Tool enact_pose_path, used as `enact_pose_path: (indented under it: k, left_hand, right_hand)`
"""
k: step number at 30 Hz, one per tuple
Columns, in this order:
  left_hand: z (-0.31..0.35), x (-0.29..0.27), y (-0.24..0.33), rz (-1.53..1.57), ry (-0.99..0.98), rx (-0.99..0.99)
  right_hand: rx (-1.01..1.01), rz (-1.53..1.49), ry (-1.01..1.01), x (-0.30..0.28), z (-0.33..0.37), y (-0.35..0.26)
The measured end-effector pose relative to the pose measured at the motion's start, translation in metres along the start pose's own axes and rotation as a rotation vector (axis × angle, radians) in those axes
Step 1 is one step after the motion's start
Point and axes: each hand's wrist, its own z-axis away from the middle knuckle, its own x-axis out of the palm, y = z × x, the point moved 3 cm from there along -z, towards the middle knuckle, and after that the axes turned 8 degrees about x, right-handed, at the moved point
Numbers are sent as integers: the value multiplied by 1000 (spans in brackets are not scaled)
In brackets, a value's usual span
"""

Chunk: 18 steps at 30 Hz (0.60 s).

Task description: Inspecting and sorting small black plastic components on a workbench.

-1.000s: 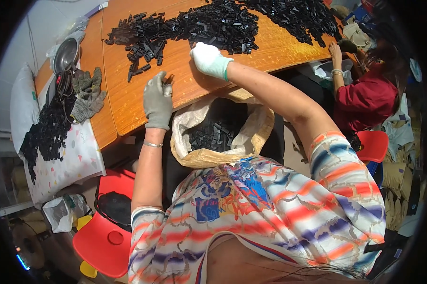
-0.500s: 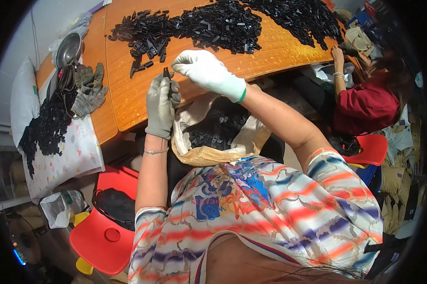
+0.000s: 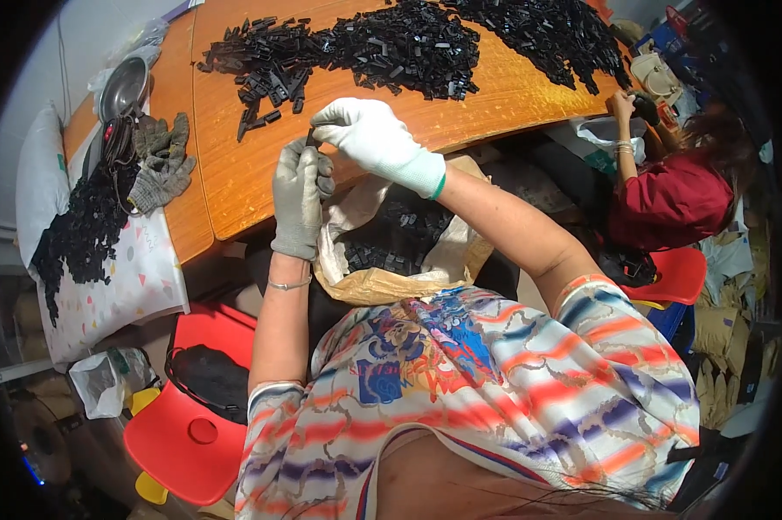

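My left hand [image 3: 301, 198], in a grey-coated glove, is closed around a small black plastic part [image 3: 311, 139] held upright near the table's front edge. My right hand [image 3: 365, 137], gloved in white, pinches at the part's upper end, and its fingers hide most of it. Just below both hands an open sack [image 3: 382, 289] with a pale lining rests at my lap, holding many black plastic pieces [image 3: 391, 238]. Beyond the hands, a large heap of similar black parts [image 3: 391, 48] covers the far side of the wooden table [image 3: 183, 173].
Grey work gloves [image 3: 161, 165], a metal bowl [image 3: 124, 91] and a pile of black bits [image 3: 79, 230] lie at the left. A red chair [image 3: 200, 433] stands at lower left. At the right, a co-worker in a dark red top [image 3: 668, 204] sits by another heap [image 3: 547, 39].
My right hand has come slightly left and down onto the top of the black part, which showed between the hands before. The co-worker's hands have shifted slightly.
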Motion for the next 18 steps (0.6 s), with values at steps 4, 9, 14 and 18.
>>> enact_pose_path:
  k: [4, 9, 14, 18]
  left_hand:
    - [2, 1, 0, -12, 3, 14]
    - [4, 1, 0, -10, 24, 11]
    - [8, 2, -2, -31, 60, -3]
    - [9, 9, -7, 37, 113, 12]
  right_hand:
    - [-34, 50, 36, -1, 3, -2]
    - [-166, 340, 67, -3, 8, -11]
    - [-408, 651, 89, 0, 16, -15]
    - [-524, 749, 31, 3, 14, -14]
